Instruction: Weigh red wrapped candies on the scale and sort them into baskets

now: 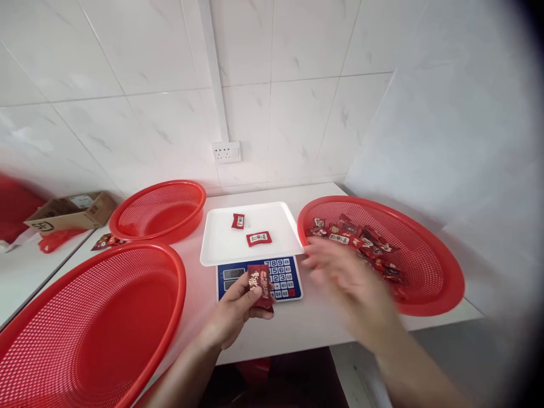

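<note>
My left hand (236, 314) is closed on a dark red bag (260, 285) with gold lettering, held just in front of the blue scale (259, 277). Two small red candy packets (259, 238) lie on the scale's white tray (221, 243). My right hand (344, 275) is smeared by motion between the scale and the right red basket (442, 272), which holds several red wrapped candies (361, 241). Its fingers cannot be made out.
An empty red basket (97, 328) sits at the near left and another (157, 209) behind it. A few packets (106, 242) lie near a cardboard box (72, 211) at the far left. A wall socket (226, 152) is above the scale. White tiled walls close the corner.
</note>
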The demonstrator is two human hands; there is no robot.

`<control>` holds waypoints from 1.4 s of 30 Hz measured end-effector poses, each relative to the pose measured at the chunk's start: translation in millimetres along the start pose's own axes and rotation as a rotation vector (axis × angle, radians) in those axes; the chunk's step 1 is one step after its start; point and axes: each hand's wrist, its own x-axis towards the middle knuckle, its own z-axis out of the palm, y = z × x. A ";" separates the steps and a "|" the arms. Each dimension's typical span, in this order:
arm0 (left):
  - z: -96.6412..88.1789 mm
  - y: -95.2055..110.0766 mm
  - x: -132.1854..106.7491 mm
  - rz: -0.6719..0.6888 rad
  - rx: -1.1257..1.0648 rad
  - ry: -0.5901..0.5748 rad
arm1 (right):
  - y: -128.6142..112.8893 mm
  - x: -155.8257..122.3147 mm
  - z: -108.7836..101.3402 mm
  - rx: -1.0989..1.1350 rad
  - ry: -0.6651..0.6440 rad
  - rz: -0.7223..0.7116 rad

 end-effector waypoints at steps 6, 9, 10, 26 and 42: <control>-4.2 -5.6 6.3 0.171 0.450 -0.023 | 24.3 24.9 52.5 0.024 -0.414 0.147; -8.1 -6.4 9.2 0.148 0.444 0.001 | 30.8 30.9 58.8 0.172 -0.490 0.217; -9.1 -6.2 9.7 0.140 0.419 0.020 | 32.2 33.3 59.8 0.221 -0.494 0.235; -17.4 2.3 6.3 0.101 0.002 0.159 | 52.9 70.3 58.4 0.083 -0.206 0.155; -10.4 0.3 15.3 0.172 0.257 0.187 | 35.9 41.8 74.4 0.464 -0.228 0.372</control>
